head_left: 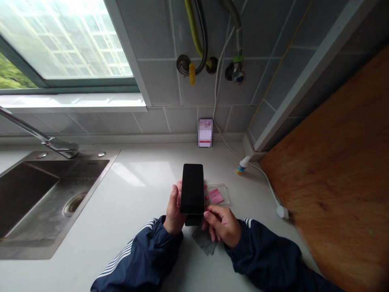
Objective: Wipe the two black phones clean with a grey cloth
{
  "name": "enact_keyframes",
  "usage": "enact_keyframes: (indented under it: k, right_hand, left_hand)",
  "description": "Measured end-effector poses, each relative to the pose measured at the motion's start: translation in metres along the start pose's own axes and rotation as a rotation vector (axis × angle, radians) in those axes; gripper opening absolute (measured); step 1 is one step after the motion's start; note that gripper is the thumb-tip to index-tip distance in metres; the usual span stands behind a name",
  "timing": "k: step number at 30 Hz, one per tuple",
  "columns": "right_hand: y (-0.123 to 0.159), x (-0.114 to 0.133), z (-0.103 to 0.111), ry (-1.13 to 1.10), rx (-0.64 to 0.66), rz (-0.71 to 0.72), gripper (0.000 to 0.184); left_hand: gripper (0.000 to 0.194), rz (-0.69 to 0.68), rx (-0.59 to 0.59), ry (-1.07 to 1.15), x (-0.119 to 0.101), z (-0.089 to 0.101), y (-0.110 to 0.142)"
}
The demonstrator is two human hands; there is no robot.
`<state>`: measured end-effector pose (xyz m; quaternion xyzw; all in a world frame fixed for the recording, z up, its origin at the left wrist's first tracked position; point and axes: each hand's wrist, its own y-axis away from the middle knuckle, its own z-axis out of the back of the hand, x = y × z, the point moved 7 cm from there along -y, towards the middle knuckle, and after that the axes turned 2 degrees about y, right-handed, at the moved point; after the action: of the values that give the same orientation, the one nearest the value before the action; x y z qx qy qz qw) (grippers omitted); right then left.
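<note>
A black smartphone [192,187] with a dark screen is held above the white countertop [146,190]. My left hand [174,211] grips its left edge from below. At the phone's lower right corner my right hand [221,225] has its fingers curled and pinched. What they pinch is hidden. A grey cloth or pouch [204,241] lies under my right hand. Just right of the phone lies a clear phone case [224,194] with a pink slip [216,196] in it.
A steel sink [45,198] with a tap [57,144] is at the left. A small dropper bottle [242,166], a white cable with a plug [282,211] and a small box [205,132] against the tiled wall lie beyond. A wooden board [340,174] fills the right.
</note>
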<state>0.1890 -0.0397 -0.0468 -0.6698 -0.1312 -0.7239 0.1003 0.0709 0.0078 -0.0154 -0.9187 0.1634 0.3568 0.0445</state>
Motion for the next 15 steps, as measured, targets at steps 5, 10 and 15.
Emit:
enact_keyframes:
  k: [5, 10, 15]
  right_hand:
    - [-0.0017, -0.0056, -0.002, -0.146, 0.022, -0.119, 0.046]
    - [-0.004, -0.0089, -0.0027, -0.212, 0.014, -0.167, 0.049]
    - [-0.0061, -0.0082, -0.0009, -0.224, 0.011, -0.185, 0.052]
  left_hand:
    - [0.055, 0.011, 0.008, -0.007, 0.007, -0.0022, 0.0019]
    - [0.055, 0.015, -0.016, -0.038, 0.0082, -0.0033, 0.0017]
    - [0.059, -0.012, -0.054, -0.171, 0.0009, 0.0027, -0.0033]
